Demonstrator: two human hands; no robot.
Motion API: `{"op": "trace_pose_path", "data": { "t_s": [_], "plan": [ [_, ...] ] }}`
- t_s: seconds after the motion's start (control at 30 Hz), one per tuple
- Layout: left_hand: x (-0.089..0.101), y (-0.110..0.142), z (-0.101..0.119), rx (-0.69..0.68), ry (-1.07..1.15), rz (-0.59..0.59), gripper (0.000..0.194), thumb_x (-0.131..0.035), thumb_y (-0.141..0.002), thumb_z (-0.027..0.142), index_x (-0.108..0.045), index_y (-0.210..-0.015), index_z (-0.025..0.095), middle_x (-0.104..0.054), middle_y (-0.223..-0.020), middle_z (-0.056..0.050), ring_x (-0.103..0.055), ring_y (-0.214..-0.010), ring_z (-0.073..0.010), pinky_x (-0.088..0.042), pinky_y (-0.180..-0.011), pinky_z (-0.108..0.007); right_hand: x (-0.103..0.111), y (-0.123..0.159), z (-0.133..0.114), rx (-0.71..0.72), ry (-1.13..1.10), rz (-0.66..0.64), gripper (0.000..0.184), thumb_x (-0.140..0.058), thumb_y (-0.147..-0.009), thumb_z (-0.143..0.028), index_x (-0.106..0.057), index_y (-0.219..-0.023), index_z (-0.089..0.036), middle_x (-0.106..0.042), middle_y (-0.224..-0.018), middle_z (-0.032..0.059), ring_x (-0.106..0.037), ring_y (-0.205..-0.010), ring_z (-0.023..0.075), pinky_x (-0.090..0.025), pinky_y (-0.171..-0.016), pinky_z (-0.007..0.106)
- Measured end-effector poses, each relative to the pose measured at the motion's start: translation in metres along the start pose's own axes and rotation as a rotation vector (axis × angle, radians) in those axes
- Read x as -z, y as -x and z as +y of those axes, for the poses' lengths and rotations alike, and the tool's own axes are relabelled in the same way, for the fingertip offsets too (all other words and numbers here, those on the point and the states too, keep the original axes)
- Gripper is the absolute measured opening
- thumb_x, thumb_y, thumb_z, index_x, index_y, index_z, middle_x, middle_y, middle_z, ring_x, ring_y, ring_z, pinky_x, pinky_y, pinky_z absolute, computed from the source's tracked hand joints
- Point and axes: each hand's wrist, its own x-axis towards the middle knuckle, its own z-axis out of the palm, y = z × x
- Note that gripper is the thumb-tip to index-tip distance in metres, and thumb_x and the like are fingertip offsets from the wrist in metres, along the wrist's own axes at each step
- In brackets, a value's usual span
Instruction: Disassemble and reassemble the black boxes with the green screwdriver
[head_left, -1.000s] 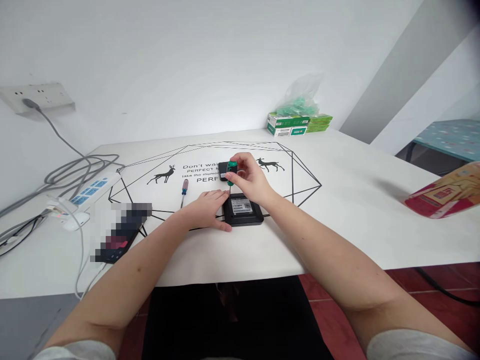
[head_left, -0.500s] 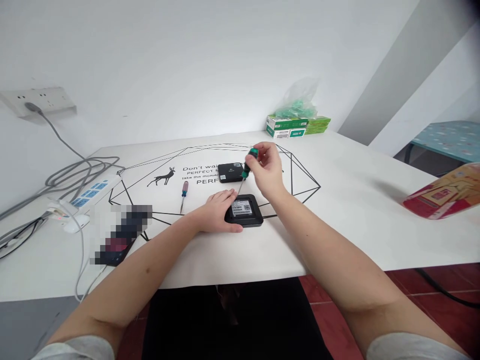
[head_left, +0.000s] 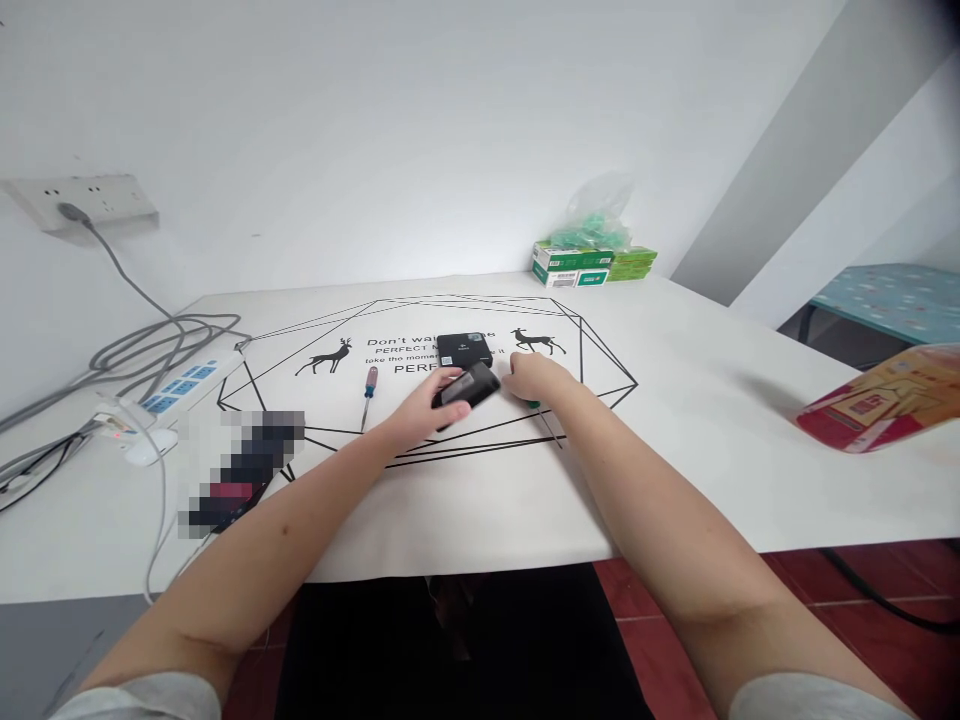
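Observation:
My left hand (head_left: 420, 405) is closed on a small black box (head_left: 469, 385), which it holds tilted just above the white table (head_left: 675, 440). My right hand (head_left: 536, 378) lies low on the table right beside that box, fingers curled. The green handle of a screwdriver (head_left: 534, 405) shows under its palm, and the thin shaft points back toward me along the table. A second black box (head_left: 465, 350) lies flat just behind both hands.
A screwdriver with a blue and red handle (head_left: 369, 383) lies left of my hands. A power strip (head_left: 184, 380) with grey cables and a blurred dark item (head_left: 240, 465) sit at the left. Green and white cartons (head_left: 581, 263) stand at the back, a red packet (head_left: 874, 400) at the right.
My right hand came down from above the box to the table with the green screwdriver. My left hand lifted and tilted the black box that had lain flat.

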Motion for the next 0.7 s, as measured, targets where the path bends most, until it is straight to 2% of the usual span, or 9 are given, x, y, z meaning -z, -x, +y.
{"op": "trace_pose_path", "data": {
  "t_s": [0.07, 0.13, 0.2, 0.27, 0.4, 0.5, 0.7],
  "plan": [
    [0.001, -0.003, -0.004, 0.038, 0.401, 0.158, 0.075, -0.070, -0.089, 0.071, -0.056, -0.144, 0.021, -0.066, -0.142, -0.017, -0.065, -0.131, -0.0372, -0.051, -0.116, -0.058, -0.001, 0.003, -0.003, -0.001, 0.026, -0.020, 0.038, -0.064, -0.094, -0.032, -0.071, -0.128, -0.016, -0.075, -0.127, 0.0245, -0.075, -0.115, 0.0415, -0.062, -0.093, 0.058],
    [0.003, -0.005, -0.007, 0.067, 0.760, 0.306, 0.066, -0.074, -0.087, 0.072, -0.063, -0.128, 0.022, -0.072, -0.127, -0.014, -0.071, -0.118, -0.0353, -0.053, -0.111, -0.060, -0.001, 0.007, -0.008, 0.005, 0.049, -0.008, 0.045, -0.059, -0.099, -0.033, -0.064, -0.140, -0.015, -0.068, -0.142, 0.0266, -0.069, -0.129, 0.0435, -0.059, -0.101, 0.059],
    [0.006, -0.007, -0.009, 0.097, 0.976, 0.401, 0.055, -0.081, -0.084, 0.066, -0.065, -0.115, 0.023, -0.073, -0.115, -0.010, -0.074, -0.108, -0.0332, -0.053, -0.110, -0.063, 0.000, 0.012, -0.014, 0.029, 0.069, 0.033, 0.053, -0.055, -0.104, -0.039, -0.055, -0.152, -0.017, -0.059, -0.154, 0.0269, -0.060, -0.142, 0.0445, -0.054, -0.109, 0.059],
    [0.013, -0.009, -0.010, 0.124, 1.056, 0.465, 0.045, -0.086, -0.083, 0.055, -0.063, -0.108, 0.025, -0.071, -0.105, -0.005, -0.075, -0.103, -0.0310, -0.052, -0.111, -0.067, 0.000, 0.016, -0.020, 0.059, 0.076, 0.067, 0.057, -0.052, -0.107, -0.047, -0.049, -0.156, -0.018, -0.056, -0.158, 0.0259, -0.055, -0.147, 0.0437, -0.051, -0.113, 0.058],
    [0.026, -0.016, -0.016, 0.208, 1.118, 0.612, 0.042, -0.089, -0.084, 0.044, -0.057, -0.103, 0.026, -0.064, -0.093, -0.001, -0.075, -0.089, -0.0262, -0.054, -0.109, -0.067, -0.003, 0.020, -0.027, 0.099, 0.045, 0.044, 0.056, -0.049, -0.108, -0.051, -0.052, -0.153, -0.018, -0.060, -0.153, 0.0238, -0.055, -0.146, 0.0419, -0.049, -0.115, 0.054],
    [0.031, -0.020, -0.019, 0.229, 1.156, 0.667, 0.041, -0.090, -0.087, 0.039, -0.057, -0.107, 0.025, -0.066, -0.096, -0.004, -0.076, -0.088, -0.0256, -0.058, -0.107, -0.062, -0.004, 0.019, -0.028, 0.101, 0.046, 0.023, 0.055, -0.049, -0.108, -0.051, -0.055, -0.150, -0.017, -0.062, -0.152, 0.0241, -0.056, -0.145, 0.0425, -0.048, -0.116, 0.055],
    [0.030, -0.025, -0.021, 0.169, 1.184, 0.696, 0.044, -0.089, -0.088, 0.016, -0.057, -0.116, 0.026, -0.075, -0.114, -0.009, -0.079, -0.108, -0.0290, -0.062, -0.106, -0.058, -0.004, 0.019, -0.028, 0.101, 0.043, 0.005, 0.054, -0.049, -0.107, -0.051, -0.058, -0.147, -0.016, -0.062, -0.152, 0.0241, -0.057, -0.144, 0.0425, -0.049, -0.115, 0.054]
  ]
}}
